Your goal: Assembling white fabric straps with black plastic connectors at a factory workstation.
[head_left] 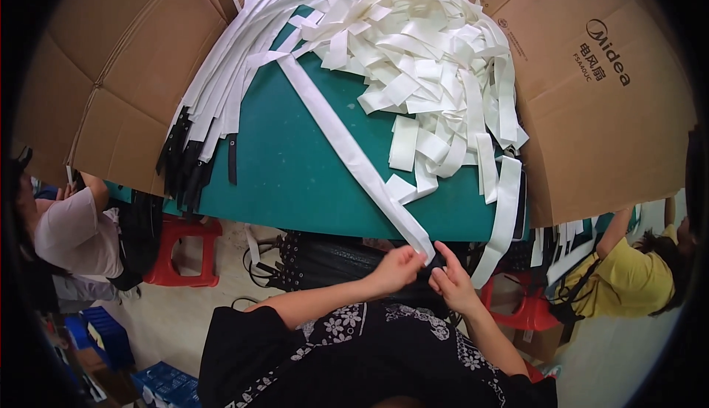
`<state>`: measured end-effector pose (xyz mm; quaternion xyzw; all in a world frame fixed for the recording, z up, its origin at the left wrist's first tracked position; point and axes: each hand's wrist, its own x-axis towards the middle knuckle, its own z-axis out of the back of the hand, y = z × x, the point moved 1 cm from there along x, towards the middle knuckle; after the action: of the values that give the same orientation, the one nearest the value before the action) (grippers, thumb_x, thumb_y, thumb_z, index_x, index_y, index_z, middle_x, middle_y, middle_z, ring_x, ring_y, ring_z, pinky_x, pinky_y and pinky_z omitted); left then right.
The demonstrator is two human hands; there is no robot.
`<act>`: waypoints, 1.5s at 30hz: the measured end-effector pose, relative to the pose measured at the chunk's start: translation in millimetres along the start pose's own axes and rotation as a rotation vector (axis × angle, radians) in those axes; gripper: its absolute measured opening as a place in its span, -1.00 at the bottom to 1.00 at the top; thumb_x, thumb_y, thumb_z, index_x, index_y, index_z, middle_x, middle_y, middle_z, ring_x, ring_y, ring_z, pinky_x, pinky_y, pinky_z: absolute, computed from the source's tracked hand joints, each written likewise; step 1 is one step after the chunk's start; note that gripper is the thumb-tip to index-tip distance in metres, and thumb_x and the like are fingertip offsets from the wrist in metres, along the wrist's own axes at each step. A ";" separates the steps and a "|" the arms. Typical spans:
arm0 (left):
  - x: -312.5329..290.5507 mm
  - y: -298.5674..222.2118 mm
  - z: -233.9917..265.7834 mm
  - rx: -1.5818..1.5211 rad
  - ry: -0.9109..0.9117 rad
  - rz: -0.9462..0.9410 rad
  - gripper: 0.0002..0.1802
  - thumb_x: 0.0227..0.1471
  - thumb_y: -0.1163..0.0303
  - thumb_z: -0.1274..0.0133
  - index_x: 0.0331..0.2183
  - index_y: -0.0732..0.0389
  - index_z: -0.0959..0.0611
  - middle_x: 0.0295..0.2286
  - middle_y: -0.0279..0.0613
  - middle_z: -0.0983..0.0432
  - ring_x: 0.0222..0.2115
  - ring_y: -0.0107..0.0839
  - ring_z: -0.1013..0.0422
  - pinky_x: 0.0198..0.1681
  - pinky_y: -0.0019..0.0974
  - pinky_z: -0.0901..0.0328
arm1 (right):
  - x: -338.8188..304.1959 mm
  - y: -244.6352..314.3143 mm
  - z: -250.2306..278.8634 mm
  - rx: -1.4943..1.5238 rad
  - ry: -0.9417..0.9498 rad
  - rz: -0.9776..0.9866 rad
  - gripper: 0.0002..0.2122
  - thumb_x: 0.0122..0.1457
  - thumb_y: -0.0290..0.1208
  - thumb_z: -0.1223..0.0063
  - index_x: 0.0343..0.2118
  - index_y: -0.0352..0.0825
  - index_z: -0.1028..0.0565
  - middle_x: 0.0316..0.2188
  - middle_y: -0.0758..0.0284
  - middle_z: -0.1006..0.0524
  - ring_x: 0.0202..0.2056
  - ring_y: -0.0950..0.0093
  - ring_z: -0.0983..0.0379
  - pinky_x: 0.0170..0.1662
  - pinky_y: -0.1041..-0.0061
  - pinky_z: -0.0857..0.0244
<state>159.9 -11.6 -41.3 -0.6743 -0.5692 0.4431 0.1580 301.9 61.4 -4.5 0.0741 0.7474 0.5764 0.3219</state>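
Note:
A long white fabric strip runs slantwise across the green table and hangs over its near edge. My left hand is closed in a pinch on the strip's near end. Close by on the right is my right hand, with its index finger stretched up beside the strip's end and the other fingers partly curled. Nothing plainly shows in its grasp. On the table's right side lies a big tangled heap of white strips. At the left, white straps with black ends lie side by side.
Tall cardboard panels stand left and right of the table. Black bags with eyelets hang below its front edge. Red stools and people sit on either side; blue boxes lie at lower left.

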 end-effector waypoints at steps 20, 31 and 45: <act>1.6 -6.4 9.9 0.024 0.069 0.008 -0.78 0.06 0.23 0.07 -0.47 0.18 -0.42 -0.68 -0.46 -0.28 -0.77 -0.72 -0.07 -0.74 -0.60 0.06 | 19.8 6.2 -4.7 -0.044 -0.067 -0.180 -0.56 0.18 -0.22 0.24 0.05 -0.35 -0.09 -0.51 0.26 -0.42 -0.57 0.57 -0.34 -0.48 0.65 -0.24; -8.4 -2.6 1.7 0.056 0.138 0.030 -0.76 0.04 0.21 0.04 -0.47 0.19 -0.49 -0.74 -0.53 -0.24 -0.79 -0.74 -0.07 -0.76 -0.60 0.08 | 4.4 10.9 2.6 -0.125 -0.041 -0.154 -0.85 0.12 -0.38 0.11 -0.44 -0.38 -0.36 -0.62 0.43 -0.39 -0.67 0.66 -0.28 -0.58 0.69 -0.20; -24.8 8.5 -1.3 0.145 0.092 -0.008 -0.77 0.07 0.26 0.08 -0.44 0.23 -0.47 -0.74 -0.48 -0.24 -0.79 -0.71 -0.07 -0.75 -0.58 0.07 | -21.5 -3.2 0.6 -0.192 -0.010 -0.170 -0.83 0.18 -0.37 0.22 -0.45 -0.34 -0.36 -0.61 0.46 -0.40 -0.61 0.71 -0.29 -0.56 0.71 -0.21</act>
<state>167.3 -36.2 -36.4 -0.6783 -0.5305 0.4511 0.2344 319.9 50.5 1.0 -0.0177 0.6906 0.6157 0.3790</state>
